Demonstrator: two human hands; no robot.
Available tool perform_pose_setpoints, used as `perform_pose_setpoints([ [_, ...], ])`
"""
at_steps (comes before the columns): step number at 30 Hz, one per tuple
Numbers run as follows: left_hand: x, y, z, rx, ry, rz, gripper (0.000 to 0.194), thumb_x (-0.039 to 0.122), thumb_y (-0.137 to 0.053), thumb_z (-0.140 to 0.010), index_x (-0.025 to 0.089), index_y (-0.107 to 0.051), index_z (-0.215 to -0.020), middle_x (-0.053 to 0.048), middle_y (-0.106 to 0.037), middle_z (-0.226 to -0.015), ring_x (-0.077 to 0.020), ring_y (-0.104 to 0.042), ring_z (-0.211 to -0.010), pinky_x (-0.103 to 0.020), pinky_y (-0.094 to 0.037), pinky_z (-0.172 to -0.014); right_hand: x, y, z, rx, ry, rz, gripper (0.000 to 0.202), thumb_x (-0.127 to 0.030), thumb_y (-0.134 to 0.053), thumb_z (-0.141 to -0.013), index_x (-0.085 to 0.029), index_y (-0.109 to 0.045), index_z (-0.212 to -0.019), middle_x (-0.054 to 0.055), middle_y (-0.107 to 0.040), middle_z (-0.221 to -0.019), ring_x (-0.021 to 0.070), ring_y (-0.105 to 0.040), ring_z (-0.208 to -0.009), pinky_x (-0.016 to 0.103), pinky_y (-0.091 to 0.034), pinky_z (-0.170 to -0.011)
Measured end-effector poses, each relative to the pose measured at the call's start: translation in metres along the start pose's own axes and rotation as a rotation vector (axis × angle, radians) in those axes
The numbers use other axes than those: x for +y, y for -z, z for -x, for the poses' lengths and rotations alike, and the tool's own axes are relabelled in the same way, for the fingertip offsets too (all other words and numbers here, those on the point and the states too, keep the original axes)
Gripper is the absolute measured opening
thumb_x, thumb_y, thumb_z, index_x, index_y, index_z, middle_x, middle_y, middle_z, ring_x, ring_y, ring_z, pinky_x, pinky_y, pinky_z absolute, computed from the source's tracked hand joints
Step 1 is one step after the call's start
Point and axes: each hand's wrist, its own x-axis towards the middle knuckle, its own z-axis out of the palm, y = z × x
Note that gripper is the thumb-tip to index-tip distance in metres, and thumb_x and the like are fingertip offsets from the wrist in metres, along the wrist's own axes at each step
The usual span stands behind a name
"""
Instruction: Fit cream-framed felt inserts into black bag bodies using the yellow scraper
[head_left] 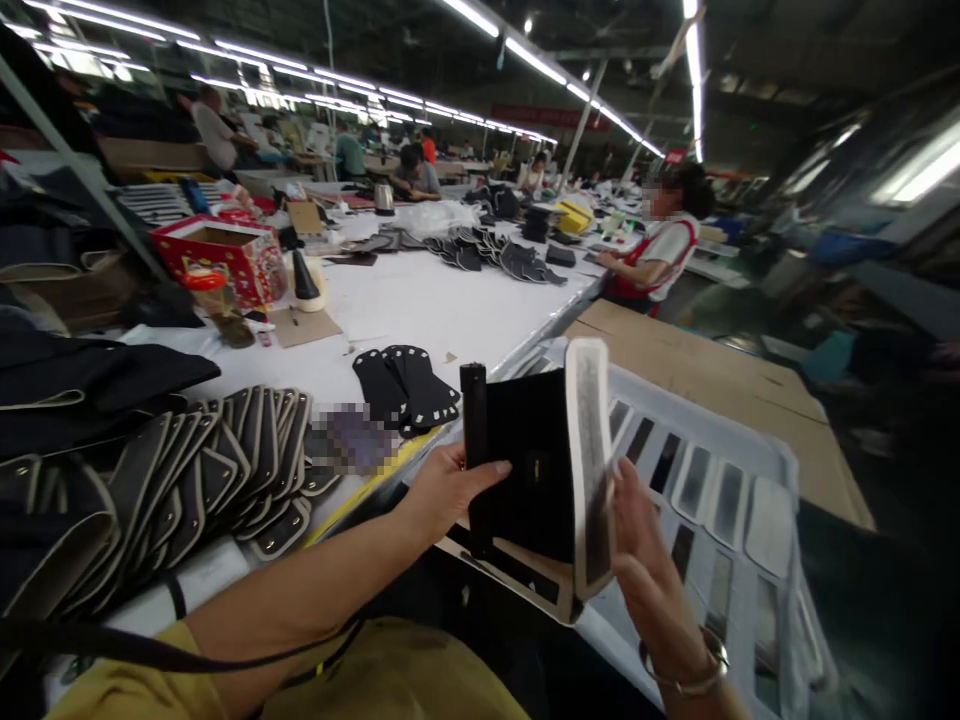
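Observation:
Before me is an unfinished black bag (534,450), its dark inside facing me and a small gold-coloured fitting showing at the middle. My left hand (450,490) grips its left edge, thumb on the dark face and the other fingers hidden behind. A pale-edged strip panel (592,470) stands up along the bag's right side. Against the outside of that strip lies my right hand (641,555), fingers stretched out and together, not wrapped round anything. Below and right of the bag, a pale tray (776,470) carries rows of grey and dark strips.
Overlapping dark pale-edged flaps (217,470) lie at the left on the white table (420,310). Black cut pieces (405,385) sit near its edge. Farther back are a red box (217,255) and an orange-lidded jar (225,305). Cardboard (697,370) and a co-worker (660,245) are at right.

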Motion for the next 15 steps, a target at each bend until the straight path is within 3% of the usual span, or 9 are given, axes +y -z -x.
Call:
perform_pose_setpoints([
  [3, 0.006, -0.012, -0.001, -0.052, -0.054, -0.091, 0.023, 0.031, -0.074, -0.067, 0.014, -0.067, -0.080, 0.001, -0.065, -0.069, -0.0126, -0.059, -0.063, -0.024, -0.048, -0.063, -0.002, -0.005, -0.002, -0.032, -0.109, 0.048, 0.094, -0.055, -0.056, -0.076, -0.020, -0.003, -0.145, 0.012, -0.015, -0.150, 0.0300, -0.021, -0.135, 0.049, -0.025, -0.108],
  [6, 0.010, -0.019, 0.003, -0.096, -0.132, -0.280, 0.021, 0.033, -0.071, -0.069, 0.013, -0.068, -0.076, 0.001, -0.064, -0.066, -0.0125, -0.057, -0.062, -0.023, -0.046, -0.060, -0.006, -0.008, -0.006, -0.114, -0.203, 0.109, 0.092, -0.048, -0.061, -0.075, -0.018, -0.010, -0.144, 0.013, -0.027, -0.146, 0.0295, -0.030, -0.131, 0.048, -0.028, -0.107],
  [10, 0.009, -0.020, 0.007, -0.142, -0.193, -0.424, 0.023, 0.034, -0.070, -0.072, 0.012, -0.070, -0.079, 0.000, -0.066, -0.069, -0.0148, -0.059, -0.065, -0.024, -0.047, -0.062, -0.005, -0.002, -0.009, -0.264, -0.096, -0.057, 0.070, -0.041, -0.052, -0.084, -0.020, -0.020, -0.142, 0.011, -0.039, -0.139, 0.0259, -0.040, -0.125, 0.045, -0.032, -0.105],
  [15, 0.000, -0.011, 0.006, -0.070, -0.170, -0.386, 0.024, 0.036, -0.071, -0.071, 0.013, -0.071, -0.079, -0.002, -0.068, -0.072, -0.0166, -0.061, -0.067, -0.026, -0.049, -0.064, 0.003, 0.006, -0.008, -0.289, -0.068, -0.297, 0.067, -0.043, -0.050, -0.086, -0.020, -0.021, -0.143, 0.009, -0.039, -0.140, 0.0253, -0.039, -0.126, 0.044, -0.034, -0.104],
])
